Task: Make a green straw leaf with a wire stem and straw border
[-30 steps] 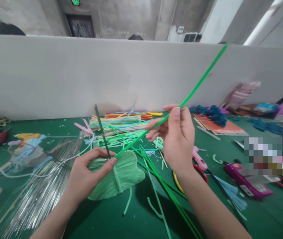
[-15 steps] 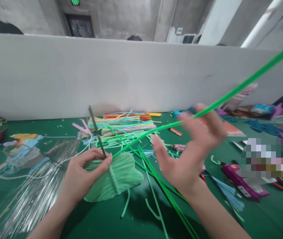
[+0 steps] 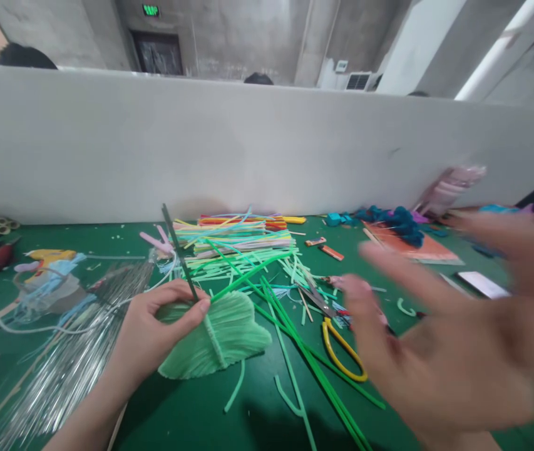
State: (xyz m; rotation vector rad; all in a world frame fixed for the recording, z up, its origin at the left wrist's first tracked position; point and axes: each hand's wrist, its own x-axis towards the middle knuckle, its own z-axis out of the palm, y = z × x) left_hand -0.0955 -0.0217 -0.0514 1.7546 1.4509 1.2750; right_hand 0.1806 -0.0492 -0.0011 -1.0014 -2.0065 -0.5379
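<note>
The right hand (image 3: pixel 445 338), nearest and well to the right of the leaf (image 3: pixel 241 329), is blurred, its fingers spread wide. The left hand (image 3: pixel 163 319), at the leaf's upper left edge, has thumb and fingertips pressed together — a narrow pinch where a dark rod (image 3: pixel 181 257), a bright green stem (image 3: pixel 248 275) and the leaf meet. The rod tilts up and left above the leaf; the stem slants up and right from it, its far end well apart from the right hand. The leaf itself is pale green and pleated, with a ridge down its middle.

A short mint strip (image 3: pixel 237 388) curves out on the leaf's near side, on the green table (image 3: pixel 177 416). Silver wires (image 3: pixel 83 363) lie left of the leaf. Loose stems (image 3: pixel 316 369) run along its right side, with scissors (image 3: pixel 326 332) farther right, their yellow handle showing. A yellow glue gun (image 3: pixel 51 255) lies beyond the leaf to the left.

Straight beyond the leaf is a pile of coloured strips (image 3: pixel 243 241) — red, yellow, white and green. An orange sheet (image 3: pixel 436 252) and teal pieces (image 3: pixel 405 227) lie beyond it to the right. Farthest behind the leaf stand a pale partition (image 3: pixel 248 144) and a grey wall (image 3: pixel 257 31).
</note>
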